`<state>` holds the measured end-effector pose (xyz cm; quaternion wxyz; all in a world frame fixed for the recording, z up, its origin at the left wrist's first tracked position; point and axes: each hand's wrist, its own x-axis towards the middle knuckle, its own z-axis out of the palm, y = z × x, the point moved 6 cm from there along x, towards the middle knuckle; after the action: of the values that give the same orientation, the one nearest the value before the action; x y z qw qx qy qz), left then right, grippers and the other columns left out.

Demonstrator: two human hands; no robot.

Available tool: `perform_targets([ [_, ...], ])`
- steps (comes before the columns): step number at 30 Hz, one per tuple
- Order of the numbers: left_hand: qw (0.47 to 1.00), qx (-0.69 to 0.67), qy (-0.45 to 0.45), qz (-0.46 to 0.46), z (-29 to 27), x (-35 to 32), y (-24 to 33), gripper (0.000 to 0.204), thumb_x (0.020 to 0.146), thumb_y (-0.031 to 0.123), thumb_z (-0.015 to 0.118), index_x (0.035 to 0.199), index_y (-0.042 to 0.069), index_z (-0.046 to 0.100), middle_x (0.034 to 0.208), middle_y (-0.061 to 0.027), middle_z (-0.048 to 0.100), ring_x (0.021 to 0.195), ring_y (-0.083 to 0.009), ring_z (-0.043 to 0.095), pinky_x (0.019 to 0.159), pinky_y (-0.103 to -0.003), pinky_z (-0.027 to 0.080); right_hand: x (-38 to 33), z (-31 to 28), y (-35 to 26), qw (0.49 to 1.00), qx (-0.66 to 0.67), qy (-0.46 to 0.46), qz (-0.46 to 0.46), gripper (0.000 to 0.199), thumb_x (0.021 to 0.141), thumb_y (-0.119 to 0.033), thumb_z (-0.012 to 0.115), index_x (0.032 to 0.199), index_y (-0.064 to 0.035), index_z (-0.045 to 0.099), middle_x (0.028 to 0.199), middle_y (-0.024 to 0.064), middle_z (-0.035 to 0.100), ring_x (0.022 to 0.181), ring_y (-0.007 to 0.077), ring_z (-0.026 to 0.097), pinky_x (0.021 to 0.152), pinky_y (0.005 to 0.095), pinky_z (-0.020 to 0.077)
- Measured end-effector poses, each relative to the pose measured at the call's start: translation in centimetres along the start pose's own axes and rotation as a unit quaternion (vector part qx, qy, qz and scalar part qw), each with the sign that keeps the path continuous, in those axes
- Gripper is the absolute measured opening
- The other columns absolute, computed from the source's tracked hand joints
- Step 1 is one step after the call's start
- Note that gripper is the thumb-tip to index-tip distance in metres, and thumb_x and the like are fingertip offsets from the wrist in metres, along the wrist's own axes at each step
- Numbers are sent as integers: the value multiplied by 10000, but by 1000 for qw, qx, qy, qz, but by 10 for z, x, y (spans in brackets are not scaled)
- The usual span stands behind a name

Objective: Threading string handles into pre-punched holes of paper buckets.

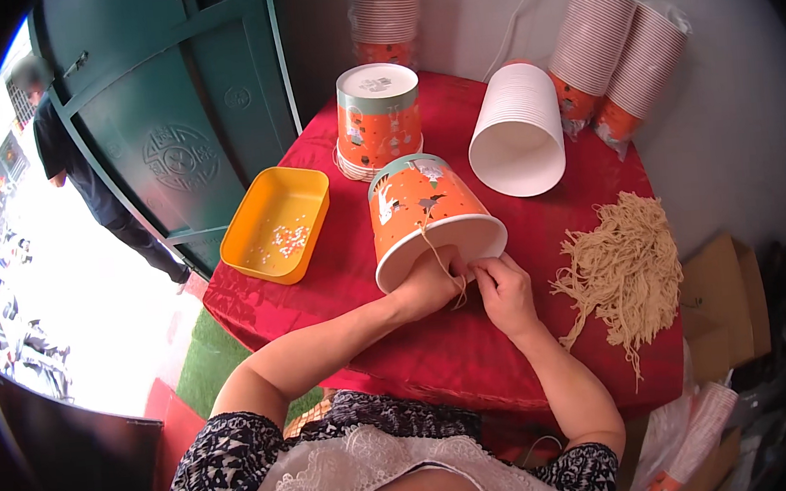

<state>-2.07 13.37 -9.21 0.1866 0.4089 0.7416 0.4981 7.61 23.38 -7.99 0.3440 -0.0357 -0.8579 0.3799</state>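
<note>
An orange paper bucket (426, 197) with a grey-green base band lies tilted on the table, its white-rimmed mouth toward me. A tan cord (429, 243) comes out of its side near the rim, hangs over my left hand and loops back up to my fingers. My left hand (430, 284) reaches in at the mouth, its fingers bent and partly hidden by the rim. Just to its right, my right hand (506, 297) is closed in a pinch by the rim. The fingertips of both hands meet at the cord, whose end is too small to make out.
A red-covered table (377, 334) holds an upside-down bucket stack (380, 122), a yellow tray (276, 222) with small pale bits, a white nested bucket stack (518, 129) on its side and a cord heap (626, 269). Wrapped bucket stacks (591, 45) lean on the wall. A person (82, 168) stands by the green door (170, 106).
</note>
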Motion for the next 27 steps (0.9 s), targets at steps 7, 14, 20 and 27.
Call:
perform_targets([
  [7,994,54,28,92,9,-4,1,35,784,12,613,816,10,599,750,-154,643,707,-272,639,609,-368,500,-1,4,7,998,-68,13,7,111,827,11,611,929,-14,646,853,192,645,779,374,647,665,422,523],
  [14,969,138,-3,207,20,-13,16,130,726,-62,581,833,13,580,775,-168,610,737,-340,620,630,-404,501,-3,2,4,998,-65,12,-5,118,829,-2,605,941,-30,634,863,196,647,790,408,637,659,465,516],
  [20,927,268,-9,261,25,-23,21,290,703,-19,625,968,17,513,941,-196,572,862,-396,590,715,-461,502,-2,0,5,998,-65,6,-11,155,807,16,596,949,-31,636,879,203,649,819,408,639,678,462,521],
  [27,874,375,46,305,20,-23,26,223,760,59,579,960,0,500,937,-199,533,796,-342,603,635,-405,533,4,2,14,998,-56,6,-1,145,820,-12,593,953,-42,640,871,200,652,803,408,641,676,466,522],
])
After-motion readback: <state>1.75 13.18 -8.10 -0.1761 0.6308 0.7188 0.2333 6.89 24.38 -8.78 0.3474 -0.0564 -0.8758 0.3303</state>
